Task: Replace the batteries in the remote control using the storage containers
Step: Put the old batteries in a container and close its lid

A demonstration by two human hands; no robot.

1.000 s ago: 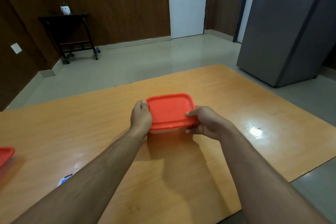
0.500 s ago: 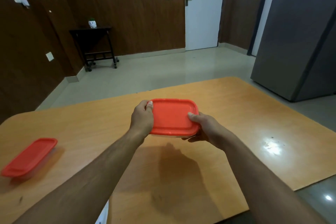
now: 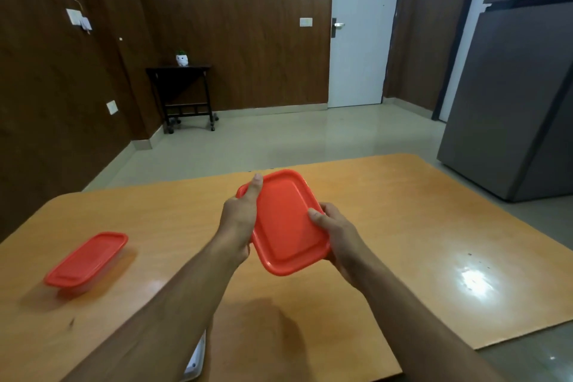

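Observation:
I hold a storage container with an orange-red lid [image 3: 286, 223] up above the wooden table [image 3: 387, 226], its lid tilted toward me. My left hand [image 3: 240, 217] grips its left edge, thumb stretched along the rim. My right hand [image 3: 336, 232] grips the right side with the thumb on the lid. A second container with the same red lid [image 3: 86, 259] lies on the table at the left. A white object [image 3: 197, 358], perhaps the remote control, peeks out beneath my left forearm at the near edge.
A grey refrigerator [image 3: 521, 87] stands to the right beyond the table. A white door [image 3: 361, 28] and a small dark side table [image 3: 183, 93] with a little pot are at the far wall. Tiled floor lies between.
Both hands have lifted the container off the table and turned it, so its lid now tilts toward me. The camera has tilted up, bringing the second container fully into view.

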